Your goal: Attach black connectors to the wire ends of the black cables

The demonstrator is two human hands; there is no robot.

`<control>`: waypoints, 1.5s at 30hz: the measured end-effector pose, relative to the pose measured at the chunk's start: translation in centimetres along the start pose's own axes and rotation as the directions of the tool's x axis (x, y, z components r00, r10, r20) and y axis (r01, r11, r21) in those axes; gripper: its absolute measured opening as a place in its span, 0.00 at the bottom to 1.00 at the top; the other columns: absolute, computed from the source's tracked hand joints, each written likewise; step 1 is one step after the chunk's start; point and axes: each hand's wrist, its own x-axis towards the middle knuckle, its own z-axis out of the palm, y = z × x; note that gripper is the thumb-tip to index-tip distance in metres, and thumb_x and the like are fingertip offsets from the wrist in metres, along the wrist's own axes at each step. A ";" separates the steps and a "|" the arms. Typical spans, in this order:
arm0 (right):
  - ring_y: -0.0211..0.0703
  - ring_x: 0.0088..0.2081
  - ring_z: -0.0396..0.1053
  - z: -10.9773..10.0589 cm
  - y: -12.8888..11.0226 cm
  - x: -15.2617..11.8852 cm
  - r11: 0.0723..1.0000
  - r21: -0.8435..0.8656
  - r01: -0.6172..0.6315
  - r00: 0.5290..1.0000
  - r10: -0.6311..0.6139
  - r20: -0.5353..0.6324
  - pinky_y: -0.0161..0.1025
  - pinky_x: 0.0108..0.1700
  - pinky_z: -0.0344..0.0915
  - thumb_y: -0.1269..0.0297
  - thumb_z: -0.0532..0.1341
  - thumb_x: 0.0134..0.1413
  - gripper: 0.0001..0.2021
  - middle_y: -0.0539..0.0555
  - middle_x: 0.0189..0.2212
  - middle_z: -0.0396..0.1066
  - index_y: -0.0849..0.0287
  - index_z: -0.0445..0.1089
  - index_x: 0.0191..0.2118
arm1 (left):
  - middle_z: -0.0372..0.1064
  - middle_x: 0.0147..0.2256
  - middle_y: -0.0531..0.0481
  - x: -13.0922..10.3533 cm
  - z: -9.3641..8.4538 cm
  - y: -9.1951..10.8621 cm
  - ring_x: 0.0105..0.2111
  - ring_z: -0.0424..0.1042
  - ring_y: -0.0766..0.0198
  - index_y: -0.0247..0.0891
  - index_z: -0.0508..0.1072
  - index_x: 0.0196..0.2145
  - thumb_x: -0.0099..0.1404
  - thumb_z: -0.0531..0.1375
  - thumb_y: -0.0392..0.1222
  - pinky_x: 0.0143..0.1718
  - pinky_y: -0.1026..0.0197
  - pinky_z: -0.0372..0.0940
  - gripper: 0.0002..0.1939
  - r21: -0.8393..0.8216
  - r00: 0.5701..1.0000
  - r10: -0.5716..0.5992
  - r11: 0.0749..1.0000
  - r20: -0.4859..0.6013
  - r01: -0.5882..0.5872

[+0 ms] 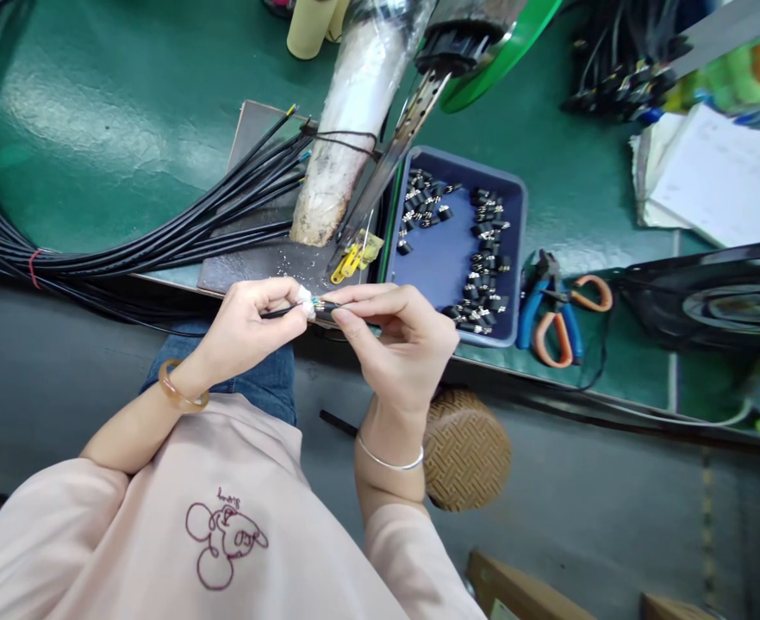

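My left hand (pixel 257 323) pinches the end of a black cable (pixel 280 313), close to its thin coloured wires (pixel 317 304). White material, perhaps tape or tissue, wraps its fingertips. Facing it, my right hand (pixel 396 331) is closed on a small black connector (pixel 326 310), which meets the wire ends. Whether the two are joined I cannot tell. Both hands are just off the bench's front edge. Beyond them, a bundle of black cables (pixel 179 237) lies across a grey plate (pixel 251 133), with stripped coloured ends showing on some.
A blue tray (pixel 520 250) holds several black connectors. Right of it lie blue-handled pliers (pixel 548 301) and orange-handled scissors (pixel 603 294). A plastic-wrapped tube (pixel 345 129) and a metal arm (pixel 399 146) slant over the plate, near yellow pieces (pixel 347 264). A woven stool (pixel 467 452) stands below.
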 end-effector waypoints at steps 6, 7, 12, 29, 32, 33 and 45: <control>0.37 0.28 0.78 0.2 0.2 -0.4 0.991 -0.132 0.012 0.988 -0.032 -0.151 0.33 0.25 0.72 0.69 0.65 0.60 0.03 0.47 0.33 0.80 0.55 0.71 0.36 | 0.49 0.20 0.59 0.6 0.2 0.0 0.22 0.47 0.72 0.36 0.64 0.24 0.60 0.57 0.39 0.24 0.65 0.47 0.09 -0.048 0.999 -0.022 0.999 0.027 0.023; 0.34 0.22 0.74 0.3 0.2 -0.4 0.991 -0.135 0.017 0.965 -0.052 -0.257 0.31 0.20 0.66 0.67 0.65 0.60 0.02 0.46 0.30 0.78 0.54 0.71 0.36 | 0.49 0.20 0.59 0.7 0.2 0.0 0.22 0.46 0.72 0.36 0.64 0.23 0.61 0.57 0.39 0.24 0.65 0.47 0.09 -0.055 1.000 -0.018 0.998 0.017 0.019; 0.29 0.12 0.59 0.6 -0.3 -0.3 0.978 -0.109 0.176 0.826 -0.207 -0.524 0.32 0.12 0.52 0.59 0.64 0.61 0.05 0.41 0.20 0.65 0.51 0.72 0.42 | 0.49 0.19 0.60 1.3 0.2 -0.3 0.21 0.46 0.73 0.36 0.64 0.24 0.61 0.58 0.39 0.25 0.65 0.47 0.09 -0.106 1.000 -0.011 0.994 0.002 0.011; 0.43 0.40 0.80 1.5 1.1 0.2 0.960 -0.235 0.151 0.967 -0.193 -0.168 0.43 0.40 0.81 0.75 0.64 0.54 0.07 0.53 0.40 0.80 0.55 0.69 0.31 | 0.55 0.21 0.56 2.4 0.5 -0.1 0.21 0.52 0.72 0.36 0.66 0.24 0.59 0.59 0.40 0.24 0.66 0.50 0.08 -0.121 0.998 -0.048 0.992 -0.049 0.042; 0.44 0.40 0.80 1.4 1.0 0.3 0.958 -0.253 0.134 0.970 -0.179 -0.165 0.45 0.40 0.81 0.73 0.64 0.55 0.07 0.52 0.40 0.80 0.54 0.70 0.31 | 0.55 0.20 0.56 2.4 0.4 0.2 0.21 0.52 0.72 0.36 0.67 0.25 0.60 0.59 0.40 0.24 0.65 0.50 0.08 -0.103 0.998 -0.031 0.994 -0.050 0.026; 0.44 0.40 0.80 1.3 0.9 0.4 0.958 -0.254 0.135 0.971 -0.179 -0.159 0.45 0.40 0.81 0.73 0.64 0.56 0.07 0.52 0.40 0.79 0.54 0.70 0.31 | 0.55 0.20 0.56 2.4 0.4 0.2 0.21 0.52 0.72 0.36 0.67 0.25 0.60 0.59 0.40 0.24 0.65 0.50 0.08 -0.100 0.998 -0.029 0.995 -0.049 0.024; 0.43 0.40 0.80 1.0 0.5 0.5 0.901 -0.366 0.231 0.952 -0.288 -0.109 0.41 0.40 0.80 0.75 0.65 0.54 0.07 0.54 0.40 0.80 0.56 0.69 0.31 | 0.53 0.20 0.57 2.5 0.2 0.4 0.21 0.50 0.73 0.36 0.65 0.23 0.59 0.59 0.41 0.24 0.67 0.50 0.10 -0.157 0.998 -0.060 0.986 -0.024 0.056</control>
